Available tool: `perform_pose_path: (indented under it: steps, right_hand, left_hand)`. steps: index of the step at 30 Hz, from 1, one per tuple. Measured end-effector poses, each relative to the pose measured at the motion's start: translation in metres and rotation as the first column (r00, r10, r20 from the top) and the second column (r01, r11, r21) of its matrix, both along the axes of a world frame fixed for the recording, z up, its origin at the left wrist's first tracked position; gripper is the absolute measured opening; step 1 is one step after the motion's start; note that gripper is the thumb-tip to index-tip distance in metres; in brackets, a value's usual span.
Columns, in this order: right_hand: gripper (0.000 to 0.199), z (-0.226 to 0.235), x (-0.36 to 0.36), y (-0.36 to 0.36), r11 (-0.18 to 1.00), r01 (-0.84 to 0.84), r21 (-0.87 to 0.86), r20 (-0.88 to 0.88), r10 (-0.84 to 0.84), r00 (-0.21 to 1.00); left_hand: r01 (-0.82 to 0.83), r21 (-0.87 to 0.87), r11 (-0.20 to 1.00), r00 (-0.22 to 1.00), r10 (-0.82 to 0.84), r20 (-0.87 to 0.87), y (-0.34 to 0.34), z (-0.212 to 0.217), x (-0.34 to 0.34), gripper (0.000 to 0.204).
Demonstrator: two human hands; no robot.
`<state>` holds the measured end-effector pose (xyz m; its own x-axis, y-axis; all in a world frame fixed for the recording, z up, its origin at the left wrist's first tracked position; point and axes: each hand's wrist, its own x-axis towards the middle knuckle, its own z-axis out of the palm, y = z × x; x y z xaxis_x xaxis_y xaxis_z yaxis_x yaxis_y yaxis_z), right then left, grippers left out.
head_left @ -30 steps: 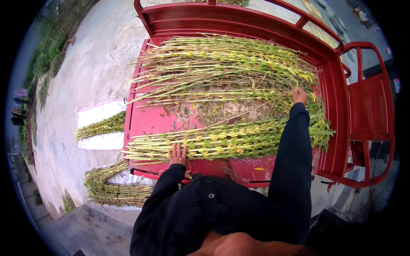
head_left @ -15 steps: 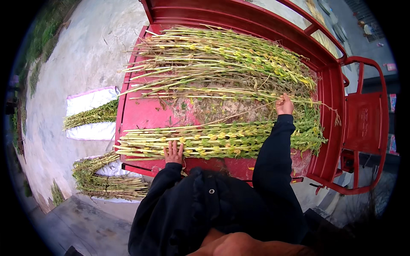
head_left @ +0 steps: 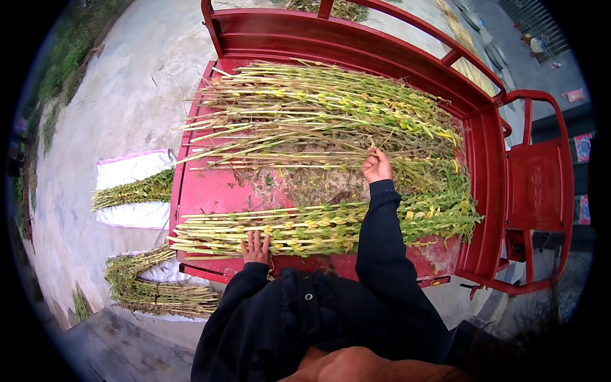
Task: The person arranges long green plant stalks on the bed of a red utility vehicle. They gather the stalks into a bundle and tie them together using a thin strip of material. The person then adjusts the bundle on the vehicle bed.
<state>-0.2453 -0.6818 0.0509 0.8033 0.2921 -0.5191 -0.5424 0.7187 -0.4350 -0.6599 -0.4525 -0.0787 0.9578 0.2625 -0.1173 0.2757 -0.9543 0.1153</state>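
Red cart bed (head_left: 210,191) fills the centre, open at the near edge where the person stands, high red rail on the far and right sides, so room to move is toward the near and left edges. Concrete ground (head_left: 127,95) lies wide open to the left of the cart. Far heap of green-yellow stalks (head_left: 318,108) covers the upper half of the bed, stalk ends poking past the left edge. Near bundle of stalks (head_left: 318,226) lies across the bed close to the front edge, leafy tops bunched against the right rail. Between heap and bundle sits a patch of loose chaff and bare red floor. Red seat frame (head_left: 538,184) stands right of the bed, boxing in that side. On the ground left: a white sheet (head_left: 130,191) with a small bundle on it, and a second ground bundle (head_left: 153,290) just below the cart's front corner.

Right hand (head_left: 377,165) reaches over the near bundle to the near side of the far heap, fingers curled on thin stalks, seemingly pinching a few. Left hand (head_left: 256,248) lies flat, fingers spread, pressing on the cut end of the near bundle, not gripping.
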Motion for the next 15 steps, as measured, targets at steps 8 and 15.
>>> perform_pose_path:
  steps: [8, 15]
  right_hand:
    - [0.010, 0.087, 0.040, 0.067, 0.971, 0.008, 0.241, 0.211, -0.060, 0.976]
    - [0.043, -0.055, -0.002, 0.111, 0.673, -0.502, -0.544, -0.327, 0.381, 0.865]
  left_hand:
    - [-0.005, -0.017, 1.000, 1.000, 0.005, -0.018, 0.001, 0.001, 0.002, 0.050]
    - [0.004, -0.071, 0.997, 1.000, -0.003, 0.019, 0.003, 0.013, 0.010, 0.049]
